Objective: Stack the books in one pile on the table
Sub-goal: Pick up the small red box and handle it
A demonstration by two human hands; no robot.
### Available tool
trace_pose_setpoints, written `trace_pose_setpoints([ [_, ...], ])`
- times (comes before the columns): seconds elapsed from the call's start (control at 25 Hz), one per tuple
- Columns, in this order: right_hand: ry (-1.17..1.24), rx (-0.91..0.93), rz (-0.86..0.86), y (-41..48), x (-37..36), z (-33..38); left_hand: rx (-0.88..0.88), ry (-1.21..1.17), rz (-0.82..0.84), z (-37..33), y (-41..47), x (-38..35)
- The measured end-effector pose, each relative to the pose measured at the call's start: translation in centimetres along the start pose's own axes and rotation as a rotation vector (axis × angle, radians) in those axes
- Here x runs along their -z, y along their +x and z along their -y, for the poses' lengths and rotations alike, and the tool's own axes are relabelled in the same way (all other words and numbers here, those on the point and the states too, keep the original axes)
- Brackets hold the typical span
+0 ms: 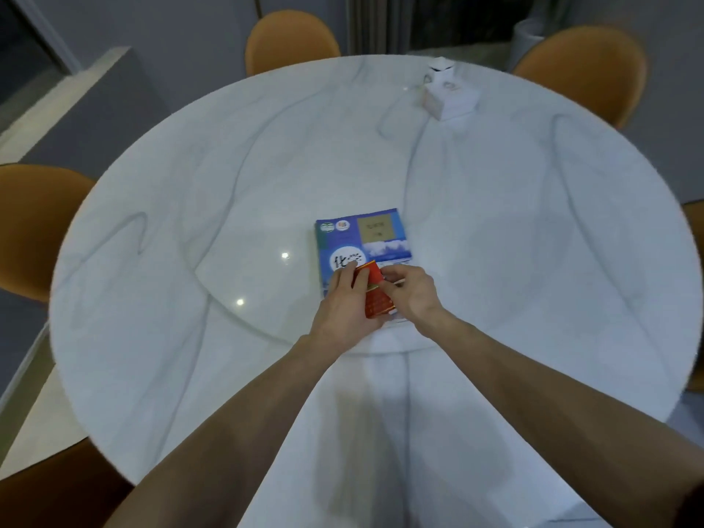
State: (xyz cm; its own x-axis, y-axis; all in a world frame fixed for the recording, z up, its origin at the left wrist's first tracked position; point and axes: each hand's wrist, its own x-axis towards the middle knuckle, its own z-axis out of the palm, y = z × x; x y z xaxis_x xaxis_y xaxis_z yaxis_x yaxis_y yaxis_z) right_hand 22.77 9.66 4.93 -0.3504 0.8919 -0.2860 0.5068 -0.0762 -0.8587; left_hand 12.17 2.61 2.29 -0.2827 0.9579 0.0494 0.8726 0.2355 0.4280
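1. Small red book (pixel 375 295) pinched between left hand (pixel 344 310) and right hand (pixel 409 295), both gripping its sides.
2. Held directly over the near end of the blue textbook (pixel 362 242), flat on the round marble table (pixel 190 222).
3. Red book's long axis roughly matches the textbook's, pointing away from the body.
4. Hands equally near; likely straight down to seat.

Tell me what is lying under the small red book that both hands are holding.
Under the small red book lies a blue book, flat on the white table. The left hand and right hand cover its near part, so any books beneath cannot be seen.
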Motion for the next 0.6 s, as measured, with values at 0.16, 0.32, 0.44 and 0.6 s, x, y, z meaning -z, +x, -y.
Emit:
trace_pose_setpoints([
  [0.16, -0.01, -0.011, -0.094, 1.2, 5.7, -1.8, -0.105, -0.042, 0.04, -5.2, 2.9, -1.7],
  [0.32, 0.044, -0.05, -0.136, 2.5, 12.0, -4.2, -0.186, -0.05, 0.121, -10.5, 5.9, -4.1],
  [0.44, 0.038, -0.07, -0.185, 3.7, 16.5, -6.4, -0.227, -0.077, 0.2, -14.6, 8.3, -6.4],
  [0.6, 0.07, -0.132, -0.234, 5.3, 22.4, -9.5, -0.283, -0.075, 0.245, -20.0, 11.2, -10.2],
])
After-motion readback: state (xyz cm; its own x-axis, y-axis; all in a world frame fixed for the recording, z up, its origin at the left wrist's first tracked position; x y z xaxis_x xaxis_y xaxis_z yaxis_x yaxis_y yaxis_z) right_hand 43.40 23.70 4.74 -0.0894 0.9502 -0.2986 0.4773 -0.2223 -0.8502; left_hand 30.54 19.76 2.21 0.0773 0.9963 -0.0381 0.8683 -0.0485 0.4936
